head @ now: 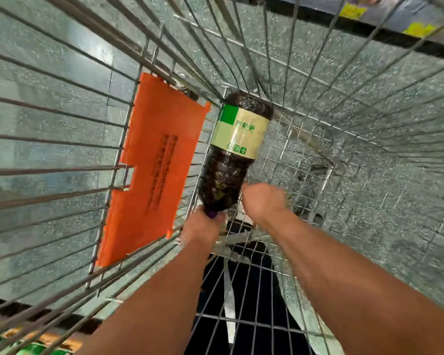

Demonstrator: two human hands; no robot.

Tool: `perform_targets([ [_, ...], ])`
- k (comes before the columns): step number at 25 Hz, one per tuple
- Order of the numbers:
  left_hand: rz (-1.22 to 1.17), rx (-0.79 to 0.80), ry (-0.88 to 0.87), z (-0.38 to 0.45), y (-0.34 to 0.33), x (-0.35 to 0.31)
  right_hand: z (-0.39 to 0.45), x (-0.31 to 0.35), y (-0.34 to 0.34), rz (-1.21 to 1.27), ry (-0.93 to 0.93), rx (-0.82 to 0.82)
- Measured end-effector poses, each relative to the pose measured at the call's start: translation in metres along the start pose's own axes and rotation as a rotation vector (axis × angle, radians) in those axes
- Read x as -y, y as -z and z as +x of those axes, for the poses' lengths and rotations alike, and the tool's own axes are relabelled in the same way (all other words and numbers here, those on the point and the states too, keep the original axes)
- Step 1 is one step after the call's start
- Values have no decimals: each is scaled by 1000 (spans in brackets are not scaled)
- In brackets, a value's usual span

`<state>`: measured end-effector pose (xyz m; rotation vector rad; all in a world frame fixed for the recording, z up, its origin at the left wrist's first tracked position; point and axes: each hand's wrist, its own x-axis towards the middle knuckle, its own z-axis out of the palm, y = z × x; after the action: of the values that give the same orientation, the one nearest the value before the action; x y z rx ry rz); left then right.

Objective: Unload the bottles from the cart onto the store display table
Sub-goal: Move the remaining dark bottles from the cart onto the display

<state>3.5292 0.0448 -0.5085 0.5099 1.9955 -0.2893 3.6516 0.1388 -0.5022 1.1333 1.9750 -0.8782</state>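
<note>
My left hand (203,226) grips the neck of the bottle (233,155), fingers curled round it at the purple cap. My right hand (263,201) is just beside the bottle's shoulder, fingers curled under; I cannot tell whether it holds anything. The bottle lies deep in the cart (305,155), base toward the far corner, next to the orange flap (154,165). Lifted by the neck alone, the heavy bottle could swing, slip, or catch the wires.
</note>
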Motion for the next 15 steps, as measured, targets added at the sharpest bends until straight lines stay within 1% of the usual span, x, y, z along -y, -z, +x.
perform_targets([
  [2, -47, -28, -8, 2, -2, 1, 9, -2, 1, -52, -9, 5],
  [4, -26, -33, -20, -1, 2, 0, 14, -4, 0, -108, -16, -14],
  [8, 169, -28, -95, -18, 17, -4, 7, -3, 3, -139, -48, -37],
  [10, 224, -32, -141, -34, 24, -7, -8, -1, 11, -156, -53, -89],
  [13, 277, -35, -205, -62, 41, -13, -44, -2, 33, -198, -4, -114],
  [15, 278, -30, -241, -82, 58, -19, -68, 3, 52, -176, -22, -170],
])
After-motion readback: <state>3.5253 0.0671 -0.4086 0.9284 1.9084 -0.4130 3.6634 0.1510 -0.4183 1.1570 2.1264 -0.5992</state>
